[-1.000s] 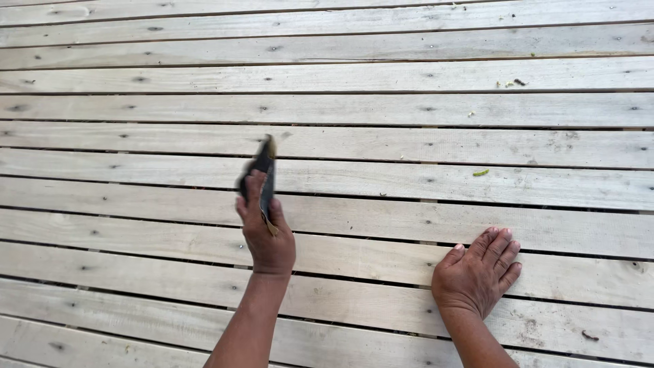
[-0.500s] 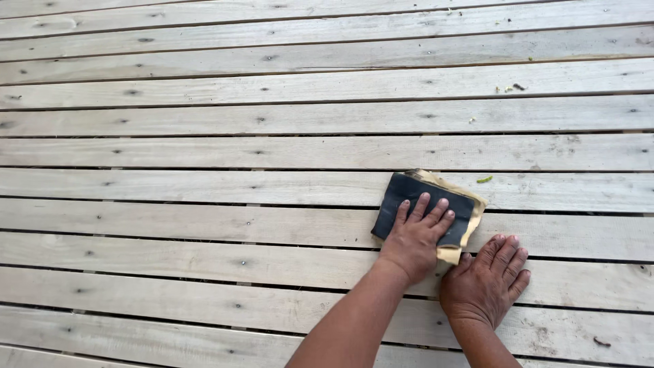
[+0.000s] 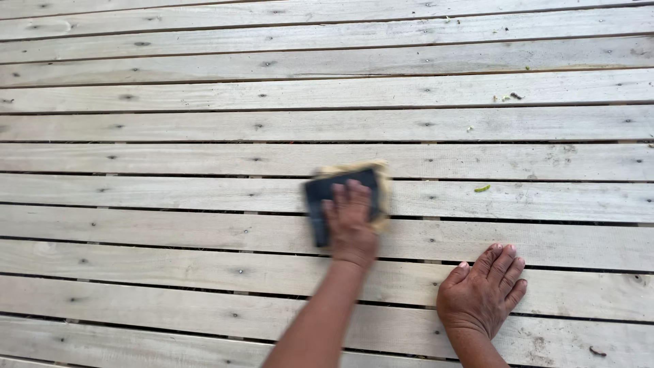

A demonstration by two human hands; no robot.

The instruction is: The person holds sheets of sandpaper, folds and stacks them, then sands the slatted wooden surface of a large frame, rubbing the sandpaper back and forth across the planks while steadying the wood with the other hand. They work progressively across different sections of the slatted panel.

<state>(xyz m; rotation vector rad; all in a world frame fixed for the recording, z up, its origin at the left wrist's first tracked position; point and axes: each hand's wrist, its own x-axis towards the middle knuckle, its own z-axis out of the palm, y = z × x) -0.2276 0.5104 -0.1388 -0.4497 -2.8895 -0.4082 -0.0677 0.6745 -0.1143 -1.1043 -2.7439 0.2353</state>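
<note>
My left hand (image 3: 351, 221) presses a dark sheet of sandpaper (image 3: 319, 197) with a tan backing flat onto the pale wooden deck boards (image 3: 170, 197). The sheet is blurred with motion and lies across two boards near the middle of the view. My right hand (image 3: 482, 293) rests palm down, fingers spread, on a nearer board to the lower right. It holds nothing and is about a hand's width from the sandpaper.
Long weathered planks with nail heads and narrow dark gaps run left to right across the whole view. A small green leaf scrap (image 3: 482, 188) lies right of the sandpaper, and bits of debris (image 3: 507, 97) lie further up.
My left hand swept the sandpaper from the left to beside my right hand, and has now slid it back leftward to the middle. My right hand has stayed planted.
</note>
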